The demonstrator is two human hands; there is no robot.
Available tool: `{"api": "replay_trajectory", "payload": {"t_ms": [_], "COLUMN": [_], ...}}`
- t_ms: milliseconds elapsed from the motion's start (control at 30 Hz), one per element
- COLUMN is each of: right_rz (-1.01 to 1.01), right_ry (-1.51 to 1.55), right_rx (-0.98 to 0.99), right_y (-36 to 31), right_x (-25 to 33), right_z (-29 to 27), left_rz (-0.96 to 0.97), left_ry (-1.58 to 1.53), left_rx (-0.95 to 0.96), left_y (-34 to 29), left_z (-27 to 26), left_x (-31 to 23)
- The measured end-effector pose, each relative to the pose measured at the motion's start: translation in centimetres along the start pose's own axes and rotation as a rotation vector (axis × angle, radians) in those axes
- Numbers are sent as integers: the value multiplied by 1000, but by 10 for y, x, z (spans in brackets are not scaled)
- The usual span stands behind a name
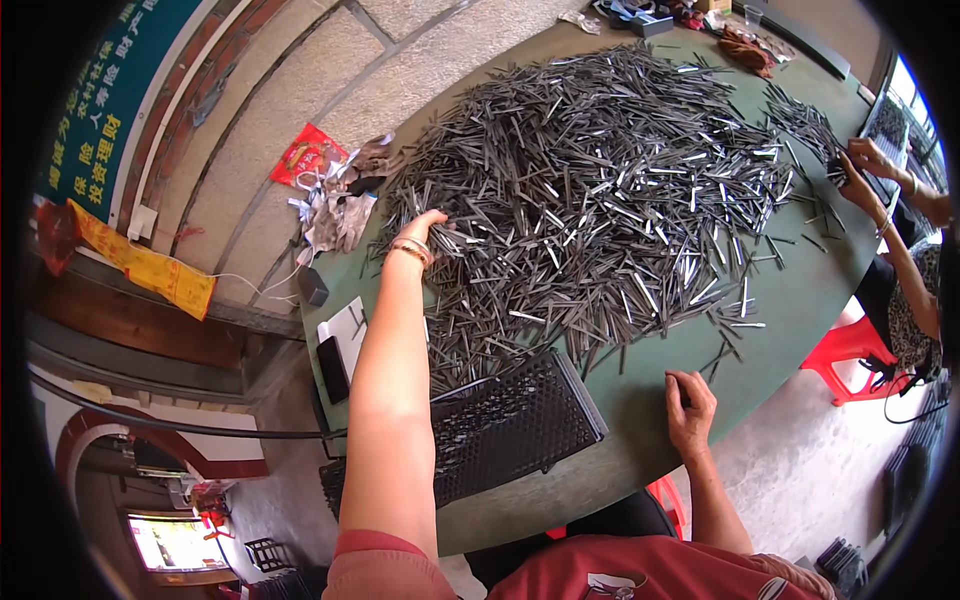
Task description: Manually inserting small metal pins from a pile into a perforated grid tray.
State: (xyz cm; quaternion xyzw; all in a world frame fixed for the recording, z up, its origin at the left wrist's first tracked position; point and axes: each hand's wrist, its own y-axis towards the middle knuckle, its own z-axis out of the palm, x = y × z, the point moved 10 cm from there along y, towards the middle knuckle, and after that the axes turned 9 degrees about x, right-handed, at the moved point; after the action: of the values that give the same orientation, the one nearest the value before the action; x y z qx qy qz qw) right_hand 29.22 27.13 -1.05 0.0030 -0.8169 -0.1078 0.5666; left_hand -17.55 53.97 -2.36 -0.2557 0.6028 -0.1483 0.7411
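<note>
A wide heap of thin, dark, flat strips (600, 180) covers much of the green table. At the heap's left edge is my left hand (425, 232), its arm stretched far forward and bangles on the wrist. Its fingers curl round a few strips and are partly hidden among them. My right hand (690, 408) rests at the table's near edge, right of centre, with its fingers curled in and nothing visible in them. Between my arms, at the near edge, lies a black mesh tray (515, 425), with loose strips by its far rim.
At the right, a co-worker's hands (862, 170) handle strips beside a smaller pile (800, 118). Left of the heap lie stained gloves (340, 215), a red packet (308, 155), a phone (332, 368) and a small dark box (312, 287). A red stool (845, 360) stands at the right.
</note>
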Motion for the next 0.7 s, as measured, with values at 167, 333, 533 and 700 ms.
{"api": "replay_trajectory", "payload": {"t_ms": [167,333,533,700], "right_rz": [-7,-20,-11,3], "right_ry": [4,-14,-16,-22], "right_rx": [3,2,3,5], "right_y": [-1,-2,-3,-3], "right_x": [-1,-1,-1,-3], "right_z": [1,1,1,1], "left_rz": [187,174,243,246], "left_ry": [-456,-585,-662,-447], "left_rx": [190,80,224,232], "left_y": [-10,-16,-35,-36], "left_z": [7,21,48,51], "left_x": [9,30,18,20]}}
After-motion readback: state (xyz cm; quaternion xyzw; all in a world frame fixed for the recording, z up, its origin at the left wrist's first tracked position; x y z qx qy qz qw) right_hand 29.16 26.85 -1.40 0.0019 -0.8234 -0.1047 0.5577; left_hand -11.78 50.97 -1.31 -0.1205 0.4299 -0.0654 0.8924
